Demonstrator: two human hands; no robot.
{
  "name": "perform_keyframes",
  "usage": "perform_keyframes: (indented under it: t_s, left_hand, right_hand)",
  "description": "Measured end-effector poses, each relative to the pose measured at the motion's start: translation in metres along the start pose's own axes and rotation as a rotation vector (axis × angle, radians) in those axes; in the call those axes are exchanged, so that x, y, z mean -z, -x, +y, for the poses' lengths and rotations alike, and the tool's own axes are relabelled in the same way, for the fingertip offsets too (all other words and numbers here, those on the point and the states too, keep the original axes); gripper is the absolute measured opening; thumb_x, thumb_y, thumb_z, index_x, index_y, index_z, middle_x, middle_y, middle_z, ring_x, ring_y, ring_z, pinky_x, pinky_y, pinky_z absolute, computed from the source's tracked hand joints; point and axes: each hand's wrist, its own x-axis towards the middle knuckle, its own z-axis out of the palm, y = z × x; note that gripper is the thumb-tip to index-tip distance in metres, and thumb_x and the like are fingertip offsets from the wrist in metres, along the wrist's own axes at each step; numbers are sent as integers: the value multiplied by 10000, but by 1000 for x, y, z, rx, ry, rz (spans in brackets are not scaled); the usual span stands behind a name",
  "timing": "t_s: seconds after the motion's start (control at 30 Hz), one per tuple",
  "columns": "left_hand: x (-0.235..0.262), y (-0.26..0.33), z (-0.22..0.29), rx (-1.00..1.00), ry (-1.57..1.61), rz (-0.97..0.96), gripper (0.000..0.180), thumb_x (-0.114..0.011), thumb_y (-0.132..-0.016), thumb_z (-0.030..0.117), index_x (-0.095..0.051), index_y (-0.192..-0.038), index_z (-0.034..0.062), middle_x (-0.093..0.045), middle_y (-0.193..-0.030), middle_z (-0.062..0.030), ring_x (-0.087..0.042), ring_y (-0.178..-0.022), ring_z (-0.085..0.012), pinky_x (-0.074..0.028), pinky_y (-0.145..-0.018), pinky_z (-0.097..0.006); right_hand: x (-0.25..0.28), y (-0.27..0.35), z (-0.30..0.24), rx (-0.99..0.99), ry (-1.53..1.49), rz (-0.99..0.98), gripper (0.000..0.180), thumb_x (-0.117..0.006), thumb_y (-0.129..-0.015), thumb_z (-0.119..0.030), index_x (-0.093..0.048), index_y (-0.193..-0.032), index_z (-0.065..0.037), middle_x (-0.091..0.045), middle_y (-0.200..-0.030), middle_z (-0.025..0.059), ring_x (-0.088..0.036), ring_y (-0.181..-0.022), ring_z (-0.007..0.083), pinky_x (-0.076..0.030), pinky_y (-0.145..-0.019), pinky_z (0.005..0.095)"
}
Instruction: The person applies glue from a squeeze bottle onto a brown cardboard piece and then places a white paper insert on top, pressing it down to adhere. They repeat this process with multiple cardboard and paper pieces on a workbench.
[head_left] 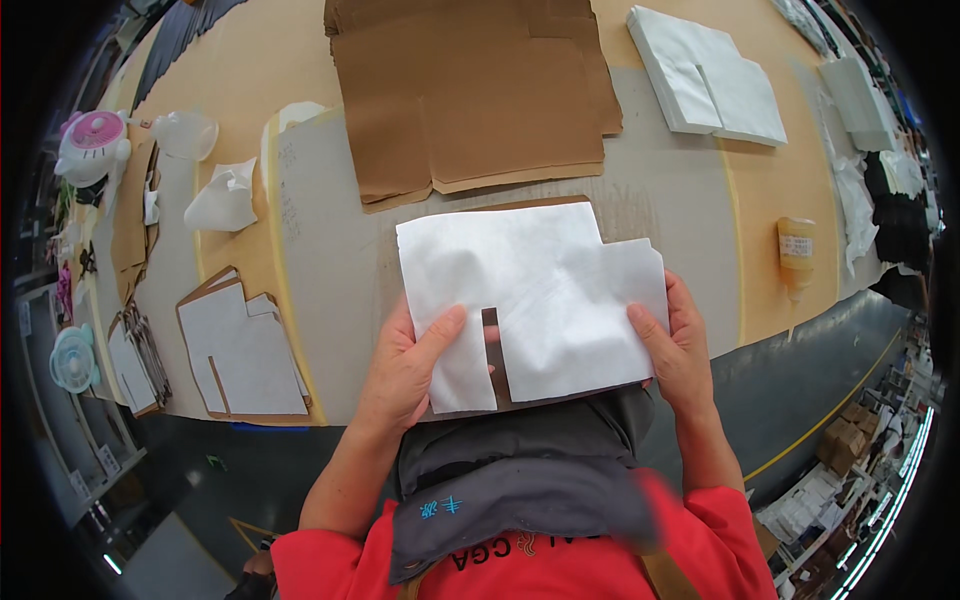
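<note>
Two hands hold one white cut sheet [530, 290] over the desk [680, 190] edge: left hand [410, 365] closed on its lower-left flap, thumb on top; right hand [675, 350] closed on its right edge. Brown cardboard [470, 100] lies beyond.

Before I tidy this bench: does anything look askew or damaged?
The white cut sheet held by the left hand and right hand is wrinkled. A crumpled white piece lies at the table's left, and an amber bottle lies on its side.
</note>
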Motion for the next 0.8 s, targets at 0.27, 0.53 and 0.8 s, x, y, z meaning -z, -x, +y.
perform_keyframes:
  t_s: [0.27, 0.53, 0.8]
  left_hand:
    - [-2, -2, -1, 2, 37, 29, 398, -588, -1000, 126, -447, -1367, 70, -653, -1143, -118, -721, -930, -206, -650, -664, -379]
    - [-1, -4, -1, 9, 20, 33, 398, -593, -998, 131, -451, -1366, 72, -653, -1163, -120, -721, -938, -207, -651, -675, -387]
    - [-1, -2, 4, -2, -26, 17, 406, -520, -1028, 80, -413, -1413, 8, -612, -1264, -151, -696, -1016, -216, -591, -841, -341]
  right_hand:
    - [-1, 1, -4, -49, -22, -16, 432, -608, -982, -169, -475, -1361, -9, -642, -1067, 58, -598, -683, 42, -440, -408, 195]
    - [0, -1, -1, -27, -21, -16, 421, -605, -982, -162, -479, -1353, -7, -641, -1065, 60, -598, -688, 43, -441, -416, 194]
    - [-3, -1, 3, -18, -32, 8, 423, -604, -975, -148, -479, -1356, -9, -635, -1088, 52, -594, -743, 41, -451, -461, 189]
